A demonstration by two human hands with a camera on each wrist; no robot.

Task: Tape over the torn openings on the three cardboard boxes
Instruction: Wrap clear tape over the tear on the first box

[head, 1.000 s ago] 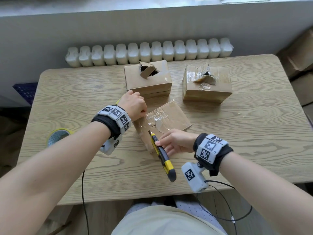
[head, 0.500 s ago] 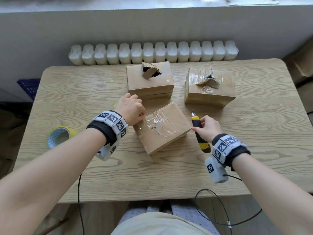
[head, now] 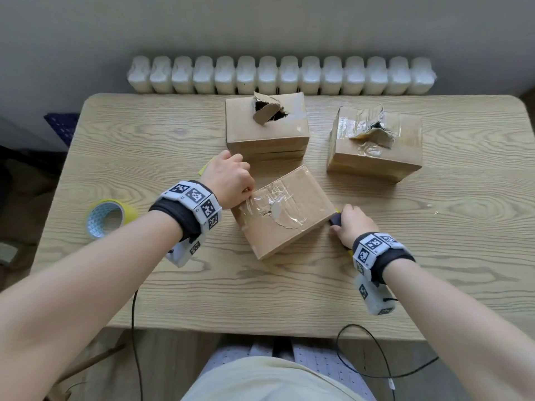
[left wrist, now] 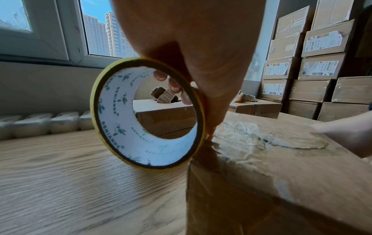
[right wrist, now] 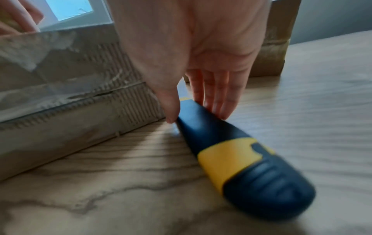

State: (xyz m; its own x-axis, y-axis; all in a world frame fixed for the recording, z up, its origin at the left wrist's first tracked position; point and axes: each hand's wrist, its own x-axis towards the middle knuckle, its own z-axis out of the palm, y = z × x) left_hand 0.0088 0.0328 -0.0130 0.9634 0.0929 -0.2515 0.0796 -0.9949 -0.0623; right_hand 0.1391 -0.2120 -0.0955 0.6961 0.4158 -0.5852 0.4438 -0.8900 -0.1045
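Note:
Three cardboard boxes stand on the wooden table (head: 434, 256). The near box (head: 286, 209) has wrinkled clear tape across its torn top. The back-left box (head: 266, 125) has an open tear with a raised flap. The back-right box (head: 373, 140) also has a tear amid old tape. My left hand (head: 246, 192) grips a yellow tape roll (left wrist: 145, 114) at the near box's left edge (left wrist: 201, 151), thumb down on the corner. My right hand (head: 344, 218) pinches a blue and yellow utility knife (right wrist: 241, 159) lying on the table beside that box's right side.
A second yellow tape roll (head: 107, 218) lies on the table's left part. A white radiator (head: 280, 73) runs behind the far edge. Stacked cartons (left wrist: 322, 63) fill the room's right side. Cables (head: 376, 357) hang at the front edge.
My right hand carried the knife from the near box's front corner round to its right side and lowered it onto the table. The left hand stayed at the box's left edge.

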